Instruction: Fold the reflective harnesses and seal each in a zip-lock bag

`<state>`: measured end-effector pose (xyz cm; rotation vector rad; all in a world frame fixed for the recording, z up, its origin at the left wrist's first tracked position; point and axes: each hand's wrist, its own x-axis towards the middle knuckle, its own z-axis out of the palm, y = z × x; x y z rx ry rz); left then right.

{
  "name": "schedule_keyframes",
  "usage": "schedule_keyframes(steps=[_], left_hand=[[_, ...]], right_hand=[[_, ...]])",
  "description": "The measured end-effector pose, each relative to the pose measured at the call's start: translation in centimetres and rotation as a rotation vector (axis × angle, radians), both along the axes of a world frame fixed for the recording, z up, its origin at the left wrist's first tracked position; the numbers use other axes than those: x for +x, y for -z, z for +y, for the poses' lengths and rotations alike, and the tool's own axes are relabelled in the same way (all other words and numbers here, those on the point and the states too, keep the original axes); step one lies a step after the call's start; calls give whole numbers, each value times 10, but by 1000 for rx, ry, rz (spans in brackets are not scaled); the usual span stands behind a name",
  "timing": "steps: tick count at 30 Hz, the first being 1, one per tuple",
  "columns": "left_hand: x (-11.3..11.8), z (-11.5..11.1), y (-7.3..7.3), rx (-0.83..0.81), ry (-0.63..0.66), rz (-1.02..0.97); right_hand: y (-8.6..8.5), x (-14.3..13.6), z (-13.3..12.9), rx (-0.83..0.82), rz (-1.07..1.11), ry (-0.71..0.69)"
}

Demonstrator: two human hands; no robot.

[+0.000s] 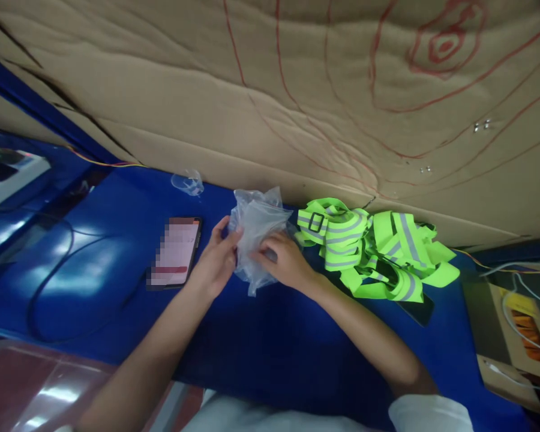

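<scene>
The left hand (216,258) has its thumb on the left edge of a crumpled, translucent plastic bag (254,222), its forefinger bent just beside that edge; whether the hidden fingers grip from beneath, I cannot tell. The right hand (288,258) has its fingers curled narrowly over the bag's right half, thumb near fingertips; whether film is pinched, I cannot tell. Bare glossy blue tabletop (261,348) runs from below both hands toward the person, giving room on that side. Just left of the left fingers lies a pink-screened phone (177,249); just right of the right fingers, a heap of neon-yellow straps with grey stripes (342,240) limits sideways room. Beyond the fingertips, a tan cardboard wall with red drawn lines (184,114) closes off the table's far side near the bag.
</scene>
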<state>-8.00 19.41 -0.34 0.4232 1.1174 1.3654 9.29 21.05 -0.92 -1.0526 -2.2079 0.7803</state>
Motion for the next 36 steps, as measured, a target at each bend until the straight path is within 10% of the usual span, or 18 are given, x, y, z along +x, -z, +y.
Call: schedule_keyframes(steps=[11, 21, 30, 36], left_hand=[[19, -19, -2, 451, 161, 416], [3, -16, -19, 263, 220, 217], [-6, -17, -21, 240, 270, 88], [-5, -19, -17, 219, 268, 108]], right_hand=[[-42, 24, 6, 156, -105, -110], [-90, 55, 0, -29, 35, -76], [-88, 66, 4, 41, 130, 269], [-88, 68, 4, -304, 150, 2]])
